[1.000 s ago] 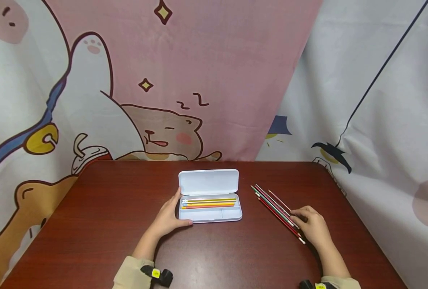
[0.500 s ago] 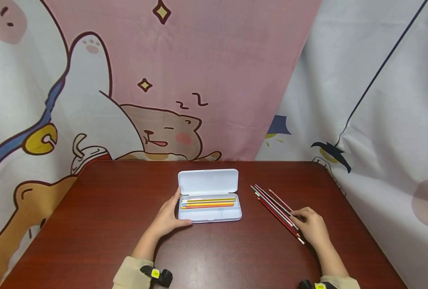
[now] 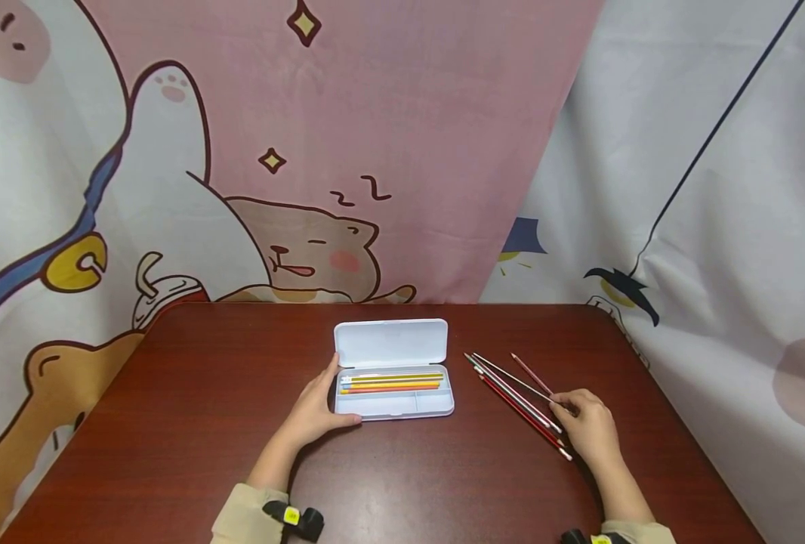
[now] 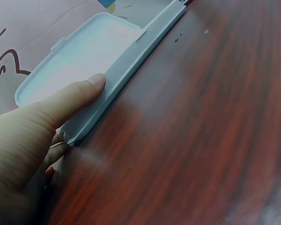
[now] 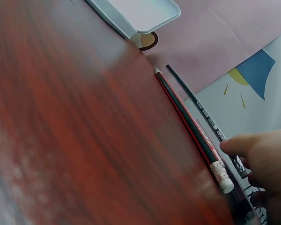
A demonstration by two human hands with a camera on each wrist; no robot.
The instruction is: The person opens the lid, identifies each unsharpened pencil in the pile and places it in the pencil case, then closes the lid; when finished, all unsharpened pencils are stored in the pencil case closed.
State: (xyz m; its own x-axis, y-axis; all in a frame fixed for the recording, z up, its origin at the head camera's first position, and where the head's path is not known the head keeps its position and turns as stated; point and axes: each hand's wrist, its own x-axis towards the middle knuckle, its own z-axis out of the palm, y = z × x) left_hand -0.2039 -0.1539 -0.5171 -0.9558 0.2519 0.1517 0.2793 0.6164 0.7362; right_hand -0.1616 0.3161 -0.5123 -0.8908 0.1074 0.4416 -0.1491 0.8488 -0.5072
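Observation:
An opened white pencil case (image 3: 379, 406) stands on the table, several yellow and orange pencils (image 3: 392, 384) lying in its rear compartment. My left hand (image 3: 314, 408) grips the case's left end, thumb along the front wall and fingers at the left side. To the right, my right hand (image 3: 587, 423) pinches one slim pencil (image 3: 514, 377) near its end; it looks dark with pale lettering in the right wrist view. Beneath it lies a bundle of red, green and white pencils (image 3: 521, 408), one with a white eraser end (image 5: 221, 177). A pinkish pencil (image 3: 530, 372) lies beyond, reaching to the right fingertips.
The reddish-brown wooden table (image 3: 402, 483) ends at a printed cloth backdrop (image 3: 430, 151) behind it. The case's lid (image 3: 392, 342) is raised toward the back. Black camera straps (image 3: 295, 517) sit on both wrists.
The pinched pencil has come apart from the bundle, now slanting across above it. The bundle's far ends have shifted slightly left, the pinkish pencil slightly right. My left hand stays on the case.

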